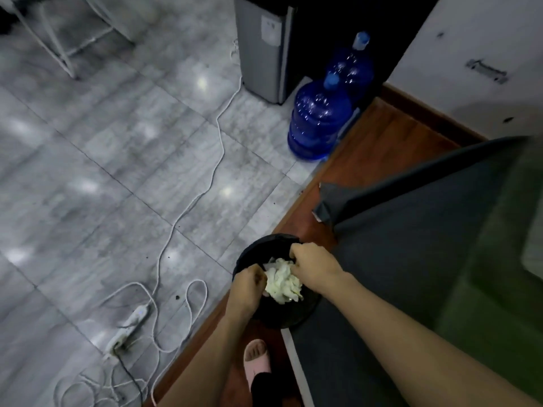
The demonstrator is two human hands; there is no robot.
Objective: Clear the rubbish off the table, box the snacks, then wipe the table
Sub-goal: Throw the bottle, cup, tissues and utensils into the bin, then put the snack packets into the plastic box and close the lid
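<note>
A round black rubbish bin lined with a dark bag stands on the wooden floor beside the table. A crumpled wad of white tissue paper sits over its mouth. My left hand grips the wad from the left side. My right hand grips it from the right, fingers curled near the bin's far rim. The table, draped in a dark grey cloth with a green area, fills the right side. No snacks are in sight.
Two blue water jugs stand by a grey water dispenser. White cables and a power strip lie on the grey tiled floor at left. A foot in a pink slipper is below the bin.
</note>
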